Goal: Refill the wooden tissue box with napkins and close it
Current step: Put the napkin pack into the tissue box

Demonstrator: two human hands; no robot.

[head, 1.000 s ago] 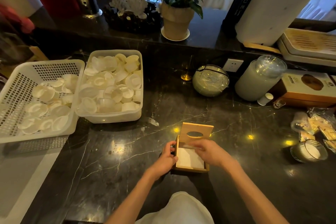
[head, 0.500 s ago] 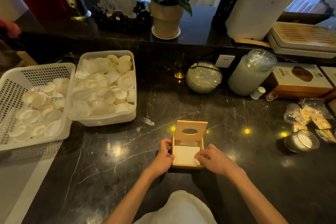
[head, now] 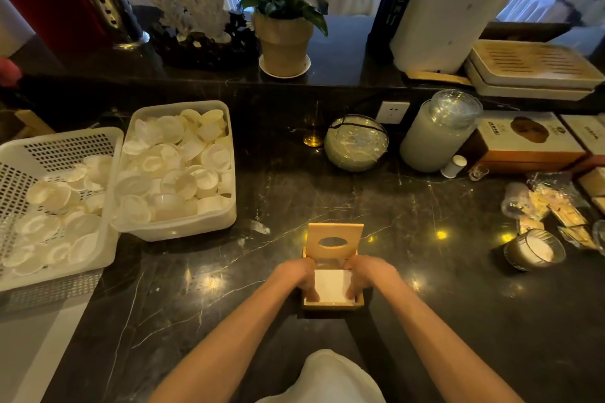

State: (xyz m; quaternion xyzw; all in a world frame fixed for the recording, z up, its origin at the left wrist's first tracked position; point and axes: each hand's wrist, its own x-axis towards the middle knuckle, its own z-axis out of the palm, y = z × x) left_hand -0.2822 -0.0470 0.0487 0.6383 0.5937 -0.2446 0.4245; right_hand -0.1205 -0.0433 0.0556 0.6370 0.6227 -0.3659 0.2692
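The wooden tissue box (head: 332, 305) stands on the dark marble counter right in front of me. Its lid (head: 335, 232), with an oval slot, is tipped up at the far side. A stack of white napkins (head: 331, 285) lies inside. My left hand (head: 298, 275) curls over the left wall with its fingers down inside, against the stack's left edge. My right hand (head: 368, 273) does the same on the right edge. The fingertips are hidden inside the box.
A white tub (head: 176, 170) and a perforated basket (head: 55, 199), both full of small white cups, sit to the left. A glass bowl (head: 357, 142) and a tall jar (head: 438, 134) stand behind. A candle glass (head: 533, 252) and packets (head: 556, 206) lie right.
My left hand left the box's outer side and my right hand shifted. Both now reach into the box on either side of the napkins. The lid stays up.
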